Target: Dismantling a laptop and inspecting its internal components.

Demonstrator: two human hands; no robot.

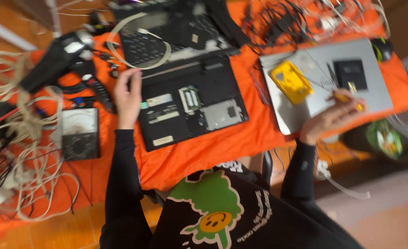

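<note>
The left hand (pixel 128 94) rests at the left edge of an opened black laptop base (pixel 192 103), fingers curled loosely against its rim and holding nothing that can be made out. The base lies bottom-up near the middle of an orange cloth (pixel 222 143), its cover off — a memory module (pixel 189 98), a silver drive bay (pixel 221 114) and pale labels show inside. Just behind it lies a black keyboard panel (pixel 167 34) with a pale flat ribbon cable (pixel 137 46) looping across it.

The right hand (pixel 335 117) is well apart from the left, over the near edge of a closed silver laptop (pixel 374 78) at the right of the cloth. Its fingers are pinched narrow around a small yellow-handled tool (pixel 346 97) — probably a screwdriver, though motion blur makes that hard to confirm. On the silver lid sit a yellow case (pixel 291 82) and a flat black square part (pixel 350 74).

Left of the left hand lie an analogue multimeter (pixel 79 133), a black hot-air-gun-like tool (pixel 58 57) and a tangle of pale cords (pixel 24 152). More dark cables (pixel 282 20) are heaped at the far side, and a black mouse (pixel 381 48) sits by the silver laptop's far corner
</note>
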